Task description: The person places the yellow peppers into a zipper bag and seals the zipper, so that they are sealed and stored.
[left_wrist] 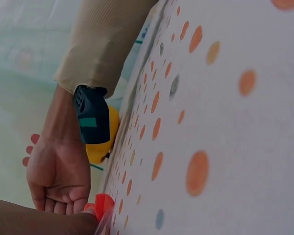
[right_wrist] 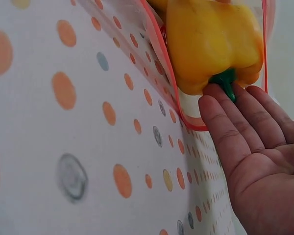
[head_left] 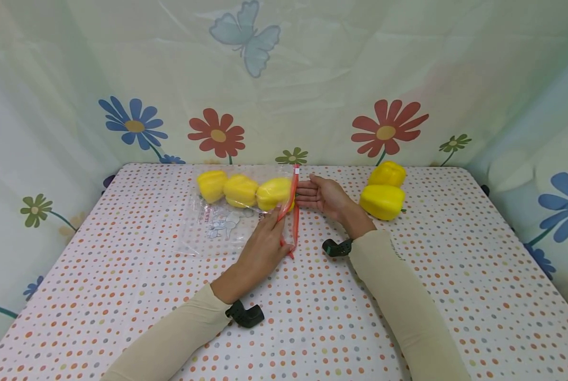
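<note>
A clear zip bag (head_left: 188,233) with a red zip edge lies on its side. Three yellow bell peppers sit in a row in it; the nearest to the mouth is a pepper (head_left: 272,193) whose green stem (right_wrist: 224,81) points out of the opening in the right wrist view. My left hand (head_left: 262,241) pinches the near part of the red edge (left_wrist: 104,201), thumb on the outside. At the mouth is my right hand (head_left: 330,198), palm up with straight fingers, its fingertips right at the stem end of that pepper.
Two more yellow bell peppers, a front one (head_left: 382,202) and a back one (head_left: 387,173), lie to the right of my right hand. The table (head_left: 312,328) has a dotted cloth. A flowered curtain (head_left: 312,79) stands behind its far edge.
</note>
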